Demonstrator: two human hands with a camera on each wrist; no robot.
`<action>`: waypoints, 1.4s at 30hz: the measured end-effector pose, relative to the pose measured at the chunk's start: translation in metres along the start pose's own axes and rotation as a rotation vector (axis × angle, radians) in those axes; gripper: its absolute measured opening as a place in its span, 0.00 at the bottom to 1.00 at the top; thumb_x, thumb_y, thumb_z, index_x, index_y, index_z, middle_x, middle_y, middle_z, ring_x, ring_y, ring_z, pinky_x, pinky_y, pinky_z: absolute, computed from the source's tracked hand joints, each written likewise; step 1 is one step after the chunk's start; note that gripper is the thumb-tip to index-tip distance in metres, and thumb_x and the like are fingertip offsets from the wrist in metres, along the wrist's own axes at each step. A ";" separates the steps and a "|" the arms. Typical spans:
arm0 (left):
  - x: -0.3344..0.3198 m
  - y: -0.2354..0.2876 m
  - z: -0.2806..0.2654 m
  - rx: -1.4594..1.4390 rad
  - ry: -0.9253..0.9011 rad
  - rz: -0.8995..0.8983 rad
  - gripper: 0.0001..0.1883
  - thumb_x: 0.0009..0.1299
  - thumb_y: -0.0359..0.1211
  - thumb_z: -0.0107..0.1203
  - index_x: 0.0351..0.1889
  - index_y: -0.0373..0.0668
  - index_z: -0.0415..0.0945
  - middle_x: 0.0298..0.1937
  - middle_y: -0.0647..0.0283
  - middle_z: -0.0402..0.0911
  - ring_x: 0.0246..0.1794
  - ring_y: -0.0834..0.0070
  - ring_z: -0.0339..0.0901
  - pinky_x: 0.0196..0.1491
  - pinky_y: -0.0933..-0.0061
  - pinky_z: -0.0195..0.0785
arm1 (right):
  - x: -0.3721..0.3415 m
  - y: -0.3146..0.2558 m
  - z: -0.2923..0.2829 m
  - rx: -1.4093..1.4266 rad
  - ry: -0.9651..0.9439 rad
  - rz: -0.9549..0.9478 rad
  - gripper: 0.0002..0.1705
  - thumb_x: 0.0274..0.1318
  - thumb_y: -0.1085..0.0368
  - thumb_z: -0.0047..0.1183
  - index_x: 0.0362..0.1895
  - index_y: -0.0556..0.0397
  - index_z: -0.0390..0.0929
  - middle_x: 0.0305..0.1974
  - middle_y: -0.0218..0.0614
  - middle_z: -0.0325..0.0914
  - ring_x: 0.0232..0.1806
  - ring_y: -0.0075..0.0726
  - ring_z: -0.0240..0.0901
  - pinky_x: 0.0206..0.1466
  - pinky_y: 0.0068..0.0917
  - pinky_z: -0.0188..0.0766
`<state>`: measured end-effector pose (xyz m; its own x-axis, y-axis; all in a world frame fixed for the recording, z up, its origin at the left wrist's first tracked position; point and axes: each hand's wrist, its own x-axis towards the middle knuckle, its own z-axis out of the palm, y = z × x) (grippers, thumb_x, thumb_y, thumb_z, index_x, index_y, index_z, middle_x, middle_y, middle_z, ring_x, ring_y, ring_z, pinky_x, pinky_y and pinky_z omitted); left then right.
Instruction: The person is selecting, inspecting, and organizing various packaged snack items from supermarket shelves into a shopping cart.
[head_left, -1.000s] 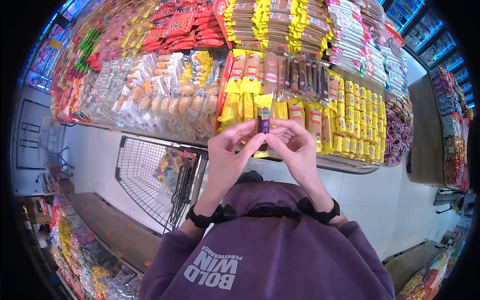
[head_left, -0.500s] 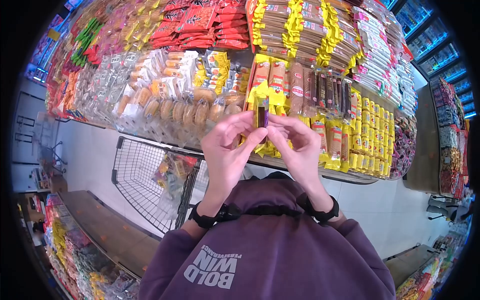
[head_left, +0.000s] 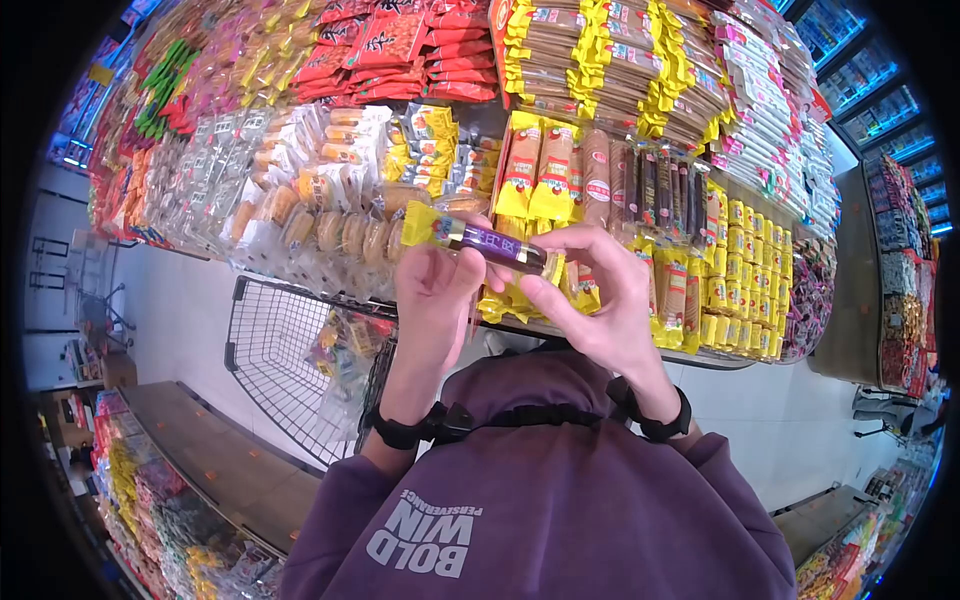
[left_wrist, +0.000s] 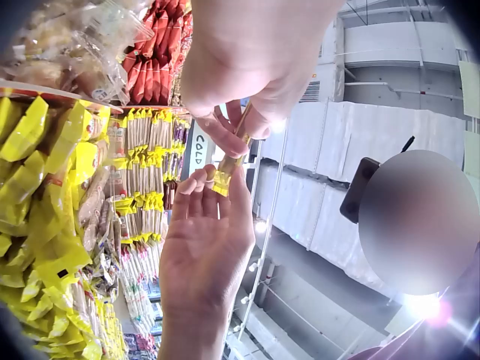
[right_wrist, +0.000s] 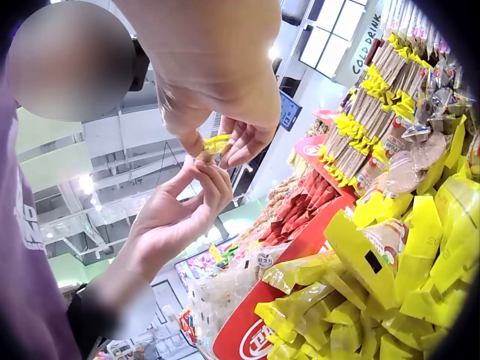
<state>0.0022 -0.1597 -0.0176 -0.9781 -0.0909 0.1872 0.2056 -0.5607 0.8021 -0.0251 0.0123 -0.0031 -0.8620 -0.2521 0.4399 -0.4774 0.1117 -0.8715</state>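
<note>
A wrapped fruit-leather roll [head_left: 492,243], dark with a purple label and yellow wrapper ends, lies crosswise between my hands in the head view. My left hand [head_left: 432,290] grips its left half, thumb in front and fingers behind. My right hand [head_left: 608,300] pinches the right end between thumb and fingers. In the left wrist view the roll's yellow end [left_wrist: 222,184] shows at the fingertips of my right hand [left_wrist: 206,259]. Another bit of yellow wrapper [right_wrist: 216,143] shows between the fingers in the right wrist view. Yellow-wrapped snack rolls [head_left: 675,295] fill the display just beyond my hands.
The display counter also bears bagged round pastries [head_left: 365,235], red snack bags [head_left: 385,50] and small yellow packs [head_left: 745,275]. A shopping cart [head_left: 285,350] with bagged goods stands at the left below the counter edge. Shelving [head_left: 210,440] runs behind on the left.
The roll has turned from upright to nearly crosswise, its yellow end now at the left and its label facing up. My right hand has shifted to its right end. The view swung slightly left.
</note>
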 end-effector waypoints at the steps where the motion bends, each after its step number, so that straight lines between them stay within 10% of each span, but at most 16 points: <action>1: 0.000 0.000 0.003 0.001 0.008 0.023 0.17 0.75 0.33 0.60 0.55 0.34 0.73 0.44 0.61 0.81 0.37 0.76 0.79 0.42 0.74 0.71 | 0.000 -0.002 -0.001 -0.022 0.000 0.002 0.16 0.52 0.68 0.68 0.44 0.58 0.81 0.36 0.37 0.82 0.35 0.33 0.77 0.42 0.29 0.73; 16: -0.006 -0.016 0.013 0.164 0.068 0.272 0.17 0.71 0.34 0.64 0.51 0.35 0.72 0.51 0.61 0.74 0.44 0.79 0.75 0.48 0.76 0.70 | 0.003 -0.010 0.001 -0.140 -0.004 -0.158 0.17 0.50 0.73 0.65 0.45 0.59 0.76 0.40 0.43 0.78 0.43 0.49 0.75 0.48 0.38 0.72; 42: -0.013 -0.013 -0.004 0.348 -0.066 0.314 0.16 0.67 0.24 0.65 0.52 0.33 0.74 0.52 0.58 0.77 0.51 0.72 0.76 0.56 0.71 0.70 | 0.002 -0.009 0.015 -0.147 0.047 -0.296 0.19 0.43 0.75 0.69 0.43 0.57 0.79 0.39 0.41 0.81 0.41 0.46 0.77 0.47 0.36 0.72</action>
<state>0.0119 -0.1543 -0.0326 -0.8653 -0.1529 0.4773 0.5002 -0.2040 0.8415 -0.0203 -0.0033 0.0030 -0.6873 -0.2504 0.6819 -0.7250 0.1788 -0.6651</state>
